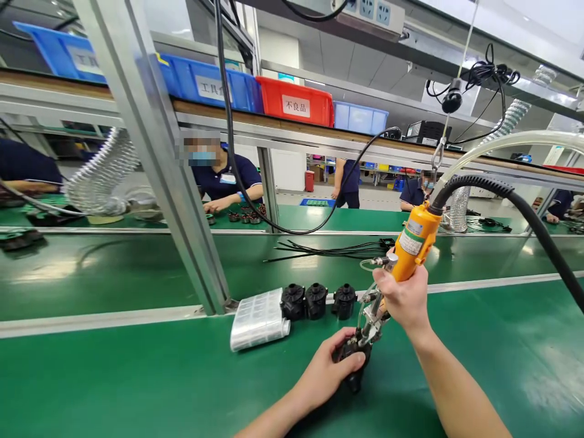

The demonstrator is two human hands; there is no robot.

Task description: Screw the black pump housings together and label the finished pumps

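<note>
In the head view my right hand (407,296) is wrapped round a yellow electric screwdriver (412,243), which hangs from a cord and tilts down to the left. Its metal tip end meets the top of a black plastic motor housing (354,378). My left hand (329,369) grips that housing low over the green bench, thumb on the near side and fingers on the far side. The exact contact of bit and screw is too small to make out. Behind it stand several similar black housings, among them one on the right (344,301).
A clear plastic blister tray (258,319) lies left of the housings. Black cables (326,249) lie on the bench beyond. An aluminium post (155,152) rises at left, and a black cable (230,140) loops down. Blue and red bins (295,102) line the shelf. Co-workers sit opposite.
</note>
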